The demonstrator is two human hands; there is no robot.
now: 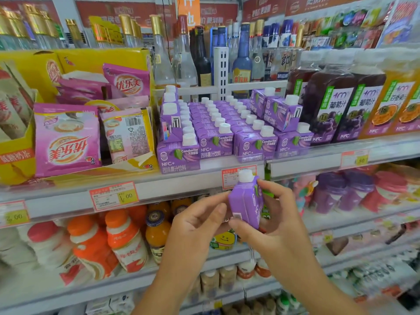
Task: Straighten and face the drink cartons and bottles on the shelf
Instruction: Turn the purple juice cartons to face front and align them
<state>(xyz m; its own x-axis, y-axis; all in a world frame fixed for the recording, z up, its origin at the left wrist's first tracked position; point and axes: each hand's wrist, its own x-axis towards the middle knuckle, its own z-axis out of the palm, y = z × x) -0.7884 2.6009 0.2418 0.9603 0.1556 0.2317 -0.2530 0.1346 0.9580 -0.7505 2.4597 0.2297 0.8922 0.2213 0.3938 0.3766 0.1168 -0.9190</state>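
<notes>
Shelf of Condorite NFC+ cartons; left hand, right hand grip purple carton.

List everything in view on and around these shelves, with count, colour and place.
purple drink carton with white cap: one, purple, held in front of the middle shelf.
shelved purple cartons: many, purple, white-capped, rows on that shelf, centre.
dark grape juice bottles: at least three, dark purple, right of those cartons.
orange juice bottles: at least two, orange, far right.
pink sachets: several, pink, in yellow cardboard box, left.
glass liquor bottles: many, clear, dark, blue, upper shelf.
orange-capped white bottles: several, lower shelf, left.
price tags: several, red-bordered, shelf rails.
left grip: one, holds the carton's left edge.
right grip: one, pinches its right side.
</notes>
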